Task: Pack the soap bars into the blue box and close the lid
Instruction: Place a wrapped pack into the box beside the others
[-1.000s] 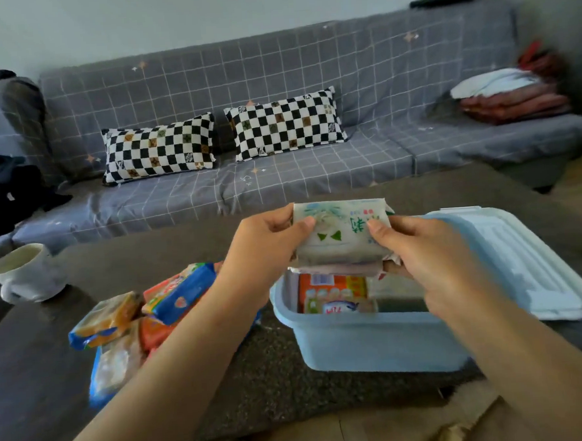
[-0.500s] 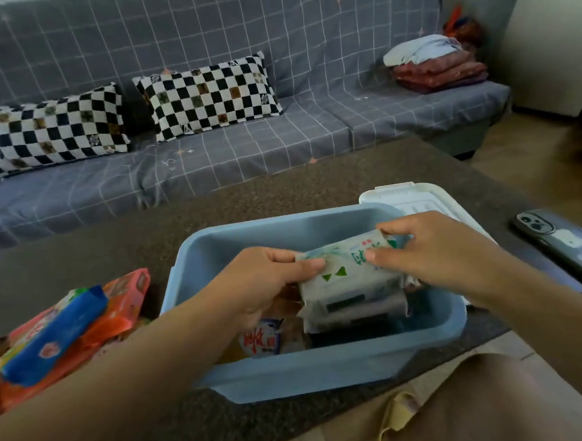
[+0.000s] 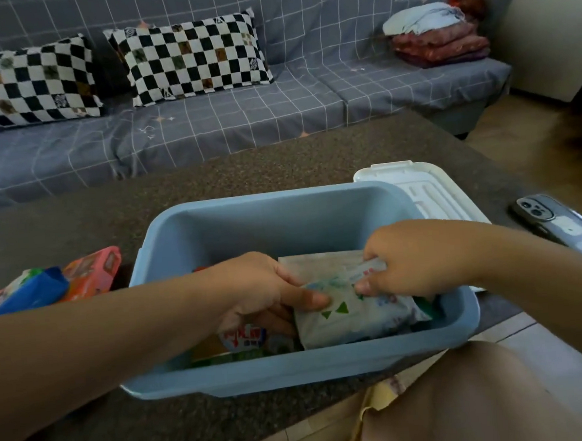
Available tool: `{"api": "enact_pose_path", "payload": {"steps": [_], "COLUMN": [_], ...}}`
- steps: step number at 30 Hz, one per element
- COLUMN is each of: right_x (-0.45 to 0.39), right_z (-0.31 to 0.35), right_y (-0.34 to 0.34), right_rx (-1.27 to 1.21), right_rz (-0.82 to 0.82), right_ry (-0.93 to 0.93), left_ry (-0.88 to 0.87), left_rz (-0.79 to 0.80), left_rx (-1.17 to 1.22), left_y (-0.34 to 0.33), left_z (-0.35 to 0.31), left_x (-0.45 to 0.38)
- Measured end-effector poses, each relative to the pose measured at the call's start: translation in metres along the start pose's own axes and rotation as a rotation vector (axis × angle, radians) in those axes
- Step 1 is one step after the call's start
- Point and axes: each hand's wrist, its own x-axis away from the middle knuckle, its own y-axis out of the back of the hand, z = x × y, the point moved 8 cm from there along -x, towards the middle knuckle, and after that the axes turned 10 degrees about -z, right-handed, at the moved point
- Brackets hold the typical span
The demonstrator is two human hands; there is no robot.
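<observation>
Both hands reach inside the blue box point(image 3: 305, 372): the left hand point(image 3: 263, 297) and right hand point(image 3: 411, 260) have their fingers pinching a white soap pack point(image 3: 349, 312) over the bars already inside. It sits tilted — left that way it could ride high and block the lid point(image 3: 424, 191), lying just behind the box — and more soap bars point(image 3: 62, 285) wait left of the box on the desk point(image 3: 212, 174).

Both bare forearms are extended forward and angled inward. Left hand point(image 3: 263, 290) is curled, thumb laid flat across the top, grip closed on the soap bar point(image 3: 349, 305). Right hand point(image 3: 418, 257) is knuckles-up, fingertips point(image 3: 363, 287) pinched on the same wrapper
</observation>
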Motion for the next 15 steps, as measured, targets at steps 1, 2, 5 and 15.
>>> {"api": "enact_pose_path", "payload": {"steps": [1,2,5,15], "right_x": [-0.002,-0.003,-0.007,-0.009], "right_z": [0.0,0.001,0.007,0.01], "right_y": [0.0,-0.001,-0.008,-0.029], "right_rx": [0.014,0.022,0.098,0.143], "right_rz": [0.017,0.035,0.098,0.075], "right_ry": [-0.003,-0.007,0.019,0.06], "left_ry": [0.014,0.026,0.027,-0.327], "left_rz": [0.012,0.025,0.039,-0.127], "left_rx": [-0.01,-0.019,-0.052,-0.596], "left_y": [0.001,0.001,0.002,0.001], "left_z": [0.001,0.001,0.0,-0.016], "left_x": [-0.001,-0.003,-0.006,-0.017]}}
